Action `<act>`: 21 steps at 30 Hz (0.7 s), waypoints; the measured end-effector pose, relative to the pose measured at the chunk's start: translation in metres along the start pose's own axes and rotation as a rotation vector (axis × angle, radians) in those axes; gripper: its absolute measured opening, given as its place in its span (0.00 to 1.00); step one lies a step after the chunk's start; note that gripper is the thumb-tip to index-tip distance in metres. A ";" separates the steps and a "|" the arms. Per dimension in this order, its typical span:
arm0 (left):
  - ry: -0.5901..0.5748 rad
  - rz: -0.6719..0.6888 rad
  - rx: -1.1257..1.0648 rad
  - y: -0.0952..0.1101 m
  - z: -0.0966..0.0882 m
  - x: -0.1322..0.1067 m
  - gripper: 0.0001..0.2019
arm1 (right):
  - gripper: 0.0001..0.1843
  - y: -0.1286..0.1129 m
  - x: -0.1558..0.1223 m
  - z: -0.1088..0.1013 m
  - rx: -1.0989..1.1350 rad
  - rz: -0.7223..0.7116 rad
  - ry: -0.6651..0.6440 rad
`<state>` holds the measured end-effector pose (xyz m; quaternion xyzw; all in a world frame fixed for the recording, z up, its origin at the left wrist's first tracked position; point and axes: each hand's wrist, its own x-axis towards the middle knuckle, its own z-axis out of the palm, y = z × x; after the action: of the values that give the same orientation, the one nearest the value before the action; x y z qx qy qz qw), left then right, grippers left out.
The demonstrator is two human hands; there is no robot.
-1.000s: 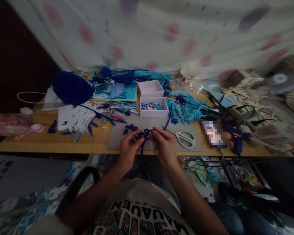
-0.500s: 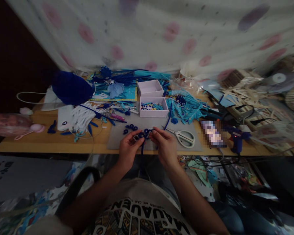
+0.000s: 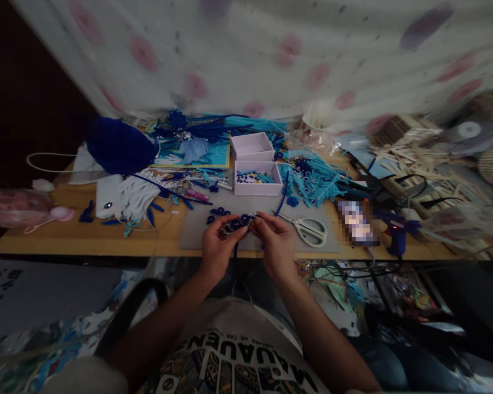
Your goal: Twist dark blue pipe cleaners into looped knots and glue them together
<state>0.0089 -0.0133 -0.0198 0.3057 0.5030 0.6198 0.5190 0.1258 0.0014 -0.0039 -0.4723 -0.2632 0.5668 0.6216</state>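
Between my hands, above the front of the grey mat (image 3: 197,232), is a dark blue curled pipe-cleaner piece (image 3: 245,219) with silvery beaded edging. My left hand (image 3: 219,243) is closed, thumb and fingers pinching its left part. My right hand (image 3: 276,241) is closed too, its fingertips pressed on the right end. A dark blue stem hangs below the piece by my left thumb. Fingers cover much of the piece. Just beyond my left hand lie several small dark blue curls (image 3: 218,213). Light-handled scissors (image 3: 310,232) rest right of my right hand.
Two white boxes stand behind my hands; the nearer box (image 3: 258,190) holds beads. Turquoise stems (image 3: 320,178) are heaped right of it. A glue gun (image 3: 396,232) and a blurred phone (image 3: 357,223) lie at the right. White stems (image 3: 137,194) and a blue round bundle (image 3: 119,146) are left.
The piece has turned slightly in my hands, and the left fingers have shifted on it. The hanging stem has moved a little left and shows less. Things on the table stay put.
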 end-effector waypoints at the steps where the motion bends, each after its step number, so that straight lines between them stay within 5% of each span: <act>1: 0.000 0.029 0.050 0.000 0.000 0.001 0.19 | 0.16 0.000 -0.001 0.001 0.006 0.001 0.000; 10: -0.019 0.211 0.239 0.007 -0.001 0.001 0.15 | 0.15 0.001 -0.003 0.002 0.008 0.003 0.015; 21: -0.034 0.211 0.298 0.007 -0.001 0.001 0.14 | 0.18 -0.001 -0.006 -0.005 -0.102 -0.029 -0.087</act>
<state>0.0051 -0.0126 -0.0142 0.4407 0.5455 0.5843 0.4084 0.1296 -0.0061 -0.0037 -0.4742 -0.3253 0.5637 0.5929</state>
